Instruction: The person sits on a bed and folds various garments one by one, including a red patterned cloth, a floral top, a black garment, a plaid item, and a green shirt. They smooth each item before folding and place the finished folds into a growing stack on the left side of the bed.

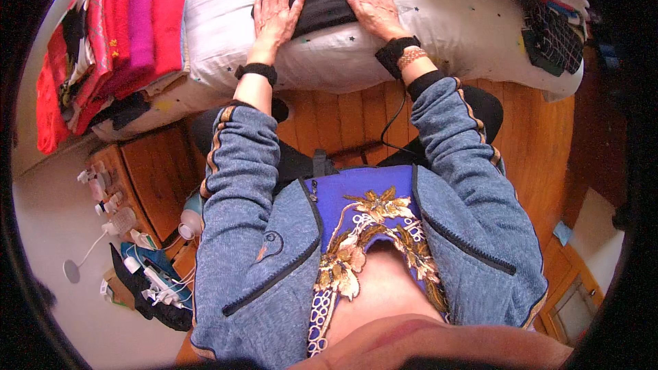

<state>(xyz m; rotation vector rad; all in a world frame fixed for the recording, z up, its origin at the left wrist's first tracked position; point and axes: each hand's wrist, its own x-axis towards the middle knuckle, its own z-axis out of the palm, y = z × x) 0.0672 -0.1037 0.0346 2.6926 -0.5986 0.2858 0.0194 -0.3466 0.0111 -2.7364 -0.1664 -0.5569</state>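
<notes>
A folded black garment (321, 1) lies on a white bedsheet (226, 34) dotted with small dark stars. On its left edge my left hand (277, 12) rests flat, fingers stretched out and pointing away from me. My right hand (373, 4) lies along the opposite edge, palm down with its fingers extended. Neither hand grips anything. What kind of garment it is, I cannot tell from the folds.
Folded red and purple clothes (140, 20) are stacked at the left of the bed. Darker clothes, including a checked black piece (554, 38), lie at the right. A wooden cabinet (161, 171) with bottles and cables beside it stands at lower left.
</notes>
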